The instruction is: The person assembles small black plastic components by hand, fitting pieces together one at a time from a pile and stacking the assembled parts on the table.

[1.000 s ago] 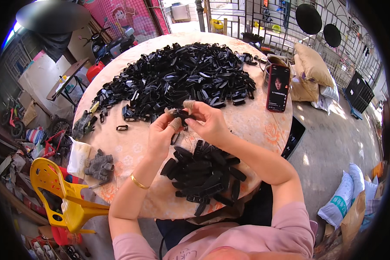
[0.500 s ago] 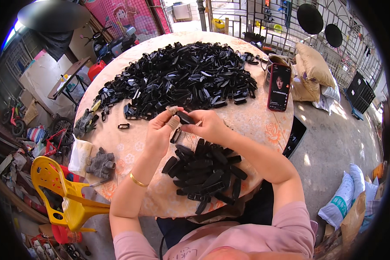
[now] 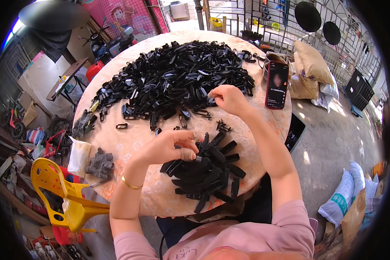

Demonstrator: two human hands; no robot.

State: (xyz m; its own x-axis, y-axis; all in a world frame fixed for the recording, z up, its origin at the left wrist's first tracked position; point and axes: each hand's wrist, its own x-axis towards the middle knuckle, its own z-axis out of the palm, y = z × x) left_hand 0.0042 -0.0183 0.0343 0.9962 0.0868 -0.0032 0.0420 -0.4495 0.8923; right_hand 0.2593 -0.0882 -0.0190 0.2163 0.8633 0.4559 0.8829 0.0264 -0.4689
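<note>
One small black pile (image 3: 203, 175) just below parted fingers of left hand (image 3: 167, 146); large black pile (image 3: 173, 78) around and beyond bunched fingertips of right hand (image 3: 231, 100), hold unclear.

I saw bright daylight, sunny spots on the floor (image 3: 329, 138), a blurry round thing (image 3: 54, 16), and bent, dark edges.

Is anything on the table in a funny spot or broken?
One small black piece lies by itself on the tablecloth, apart from the big black heap, so it looks a bit stray. Nothing looks plainly broken.
</note>
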